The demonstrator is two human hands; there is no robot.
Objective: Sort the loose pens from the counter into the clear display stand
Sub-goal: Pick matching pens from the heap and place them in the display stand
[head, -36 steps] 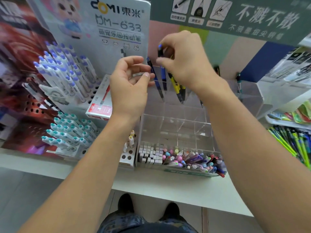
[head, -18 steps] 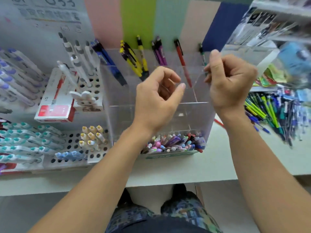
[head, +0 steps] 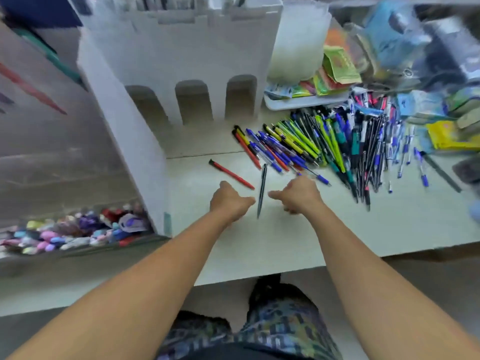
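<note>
Pens [head: 324, 149] in a heap beyond our fingertips say most of the sorting remains, with the clear display stand [head: 124, 141] left of them. Our left hand [head: 230, 201] and right hand [head: 298, 194] flank a dark pen [head: 261, 193] (a red pen [head: 231, 174] just past), fingers curled under; we cannot tell whether they grip anything.

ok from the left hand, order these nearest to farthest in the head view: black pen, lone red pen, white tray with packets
1. black pen, just right of the left hand
2. lone red pen, ahead of it on the counter
3. white tray with packets, far back right
</note>
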